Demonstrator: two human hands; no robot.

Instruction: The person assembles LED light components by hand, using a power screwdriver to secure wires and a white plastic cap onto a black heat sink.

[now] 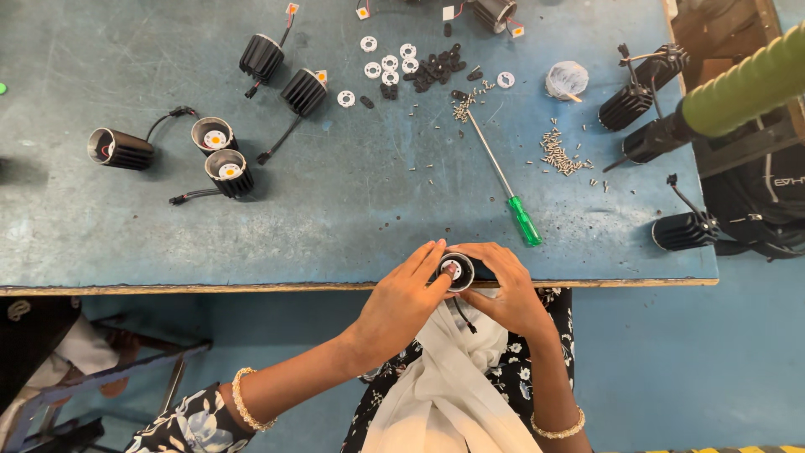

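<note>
Hands meet at the tabletop's [251, 252] near edge. Right hand [507, 294] wraps the black lamp housing [458, 272], closed around its body, open mouth up, long axis roughly vertical. Left hand [402, 298] comes in from the left, fingertips pinched at the housing rim, touching it. Beyond lies a green-handled screwdriver [503, 180], then loose screws [558, 153], white rings [390, 63], more housings [226, 168] far left.

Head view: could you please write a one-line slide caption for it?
Left hand and right hand hold a black finned cylindrical lamp housing at the blue worktable edge, near a green-handled screwdriver.
</note>
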